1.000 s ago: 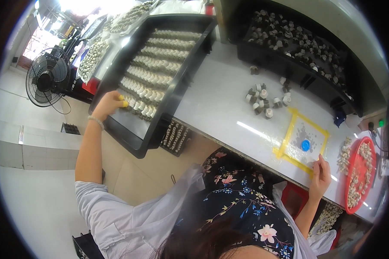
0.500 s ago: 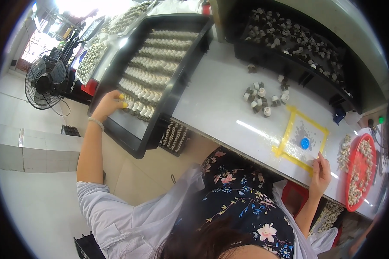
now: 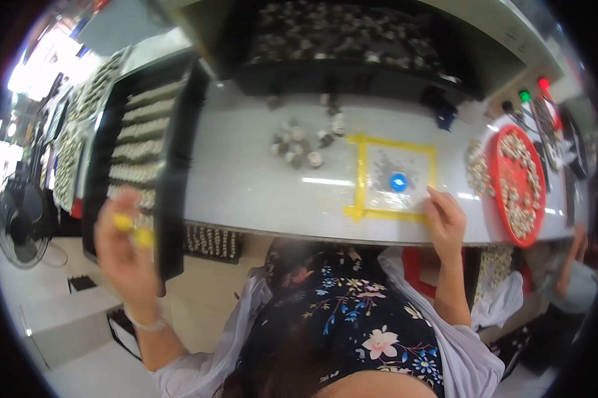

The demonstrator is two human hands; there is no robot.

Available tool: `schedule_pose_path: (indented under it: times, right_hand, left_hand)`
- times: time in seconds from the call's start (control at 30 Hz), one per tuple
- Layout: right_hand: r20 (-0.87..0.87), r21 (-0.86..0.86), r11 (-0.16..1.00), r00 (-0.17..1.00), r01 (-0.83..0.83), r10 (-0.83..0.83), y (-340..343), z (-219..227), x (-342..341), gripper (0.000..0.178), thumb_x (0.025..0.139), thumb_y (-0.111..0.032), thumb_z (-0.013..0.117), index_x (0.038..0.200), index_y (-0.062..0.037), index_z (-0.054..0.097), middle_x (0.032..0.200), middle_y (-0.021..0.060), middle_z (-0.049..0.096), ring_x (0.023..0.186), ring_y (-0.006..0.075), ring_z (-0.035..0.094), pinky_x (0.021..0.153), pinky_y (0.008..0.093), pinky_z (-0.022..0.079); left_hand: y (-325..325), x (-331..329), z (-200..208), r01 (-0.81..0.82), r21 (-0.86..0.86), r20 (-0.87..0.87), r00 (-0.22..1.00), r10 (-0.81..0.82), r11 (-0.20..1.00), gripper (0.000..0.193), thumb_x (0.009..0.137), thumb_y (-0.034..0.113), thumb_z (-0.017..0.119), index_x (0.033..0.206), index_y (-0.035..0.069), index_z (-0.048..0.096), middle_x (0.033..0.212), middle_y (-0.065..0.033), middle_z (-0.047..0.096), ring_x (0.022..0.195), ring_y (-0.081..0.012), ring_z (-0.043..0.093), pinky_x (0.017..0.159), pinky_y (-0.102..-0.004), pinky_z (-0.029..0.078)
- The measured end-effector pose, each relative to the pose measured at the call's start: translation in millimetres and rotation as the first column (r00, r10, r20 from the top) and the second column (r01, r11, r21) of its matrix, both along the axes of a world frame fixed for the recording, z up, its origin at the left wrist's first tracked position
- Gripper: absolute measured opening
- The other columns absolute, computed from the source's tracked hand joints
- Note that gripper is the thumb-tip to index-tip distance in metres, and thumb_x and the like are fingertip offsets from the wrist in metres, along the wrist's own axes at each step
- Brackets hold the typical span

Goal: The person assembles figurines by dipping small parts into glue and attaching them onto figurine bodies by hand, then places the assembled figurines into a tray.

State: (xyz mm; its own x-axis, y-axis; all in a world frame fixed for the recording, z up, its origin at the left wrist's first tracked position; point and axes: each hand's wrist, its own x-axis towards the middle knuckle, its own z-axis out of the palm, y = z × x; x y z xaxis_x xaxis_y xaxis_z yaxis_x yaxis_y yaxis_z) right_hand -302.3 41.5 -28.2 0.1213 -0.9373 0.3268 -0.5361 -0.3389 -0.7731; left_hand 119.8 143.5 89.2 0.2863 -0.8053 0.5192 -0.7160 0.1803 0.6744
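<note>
Seen from the head camera, the left hand [image 3: 128, 249] is raised beside the near corner of the long black tray [image 3: 173, 199], which juts out past the left end of the white surface [image 3: 246, 179]. It is blurred, but its grip is closed on a small yellow piece [image 3: 132, 229] that shows between the fingers. Rows of small pale parts [image 3: 134, 149] lie in the tray, just above the hand.

On the right, the right hand [image 3: 447, 222] rests at the near edge of the surface. Its fingers touch the near right corner of a square marked with yellow tape [image 3: 360, 172]; they are bent, and whether the grip is open or closed I cannot tell. A small blue round piece [image 3: 398, 182] lies in the middle of the square, apart from the hand. A loose cluster of small grey parts [image 3: 302, 142] sits left of the square. A red round tray [image 3: 521, 182] of pale parts stands to the right, and a large dark bin [image 3: 352, 56] of parts stands at the far side.
</note>
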Motion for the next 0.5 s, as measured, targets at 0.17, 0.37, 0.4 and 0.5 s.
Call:
schedule_pose_path:
  times: [0.17,0.37,0.4,0.5]
  right_hand:
    - [-0.029,0.008,0.999,0.999,-0.034,0.034,-2.6,15.0,-9.9,0.027,0.079,0.003,0.059,0.106,0.0016,0.062,0.084,0.0106,0.06,0.075,0.0185,0.058,0.068,0.0265,0.045]
    - [-0.218,-0.14,0.974,0.954,0.176,-0.204,-17.3,34.2,-75.3,0.026,0.079,0.0,0.062,0.104,0.001,0.063,0.09,0.0128,0.062,0.08,0.0228,0.061,0.072,0.0293,0.048]
    - [-0.25,-0.166,0.959,0.931,0.228,-0.264,-18.0,37.4,-84.2,0.026,0.079,-0.001,0.062,0.104,0.0004,0.063,0.092,0.0137,0.062,0.082,0.0247,0.061,0.073,0.0307,0.048]
    - [-0.383,-0.122,0.94,0.858,0.32,-0.342,-24.2,45.5,-92.7,0.026,0.078,-0.003,0.062,0.104,-0.0016,0.063,0.097,0.0148,0.062,0.087,0.0281,0.061,0.076,0.0334,0.048]
  left_hand:
    - [-59.9,-91.1,-64.6,0.147,0.203,0.265,0.943,-0.199,0.968,0.037,0.074,-0.007,0.052,0.11,-0.003,0.051,0.129,-0.0207,0.047,0.119,-0.0369,0.046,0.098,-0.0397,0.038]
    - [-98.9,-85.9,-105.8,0.085,0.243,0.345,0.923,-0.168,0.966,0.038,0.072,-0.008,0.052,0.11,-0.002,0.051,0.114,-0.0177,0.053,0.106,-0.0364,0.051,0.09,-0.04,0.042]
    - [-101.9,-84.7,-107.1,0.125,0.24,0.339,0.918,-0.203,0.963,0.038,0.072,-0.008,0.052,0.11,-0.002,0.051,0.114,-0.0177,0.053,0.106,-0.0364,0.051,0.09,-0.04,0.042]
    - [-105.1,-83.0,-111.6,0.162,0.347,0.143,0.964,-0.223,0.924,0.034,0.073,-0.008,0.053,0.106,-0.002,0.052,0.103,-0.0159,0.053,0.093,-0.0322,0.056,0.079,-0.0389,0.047]
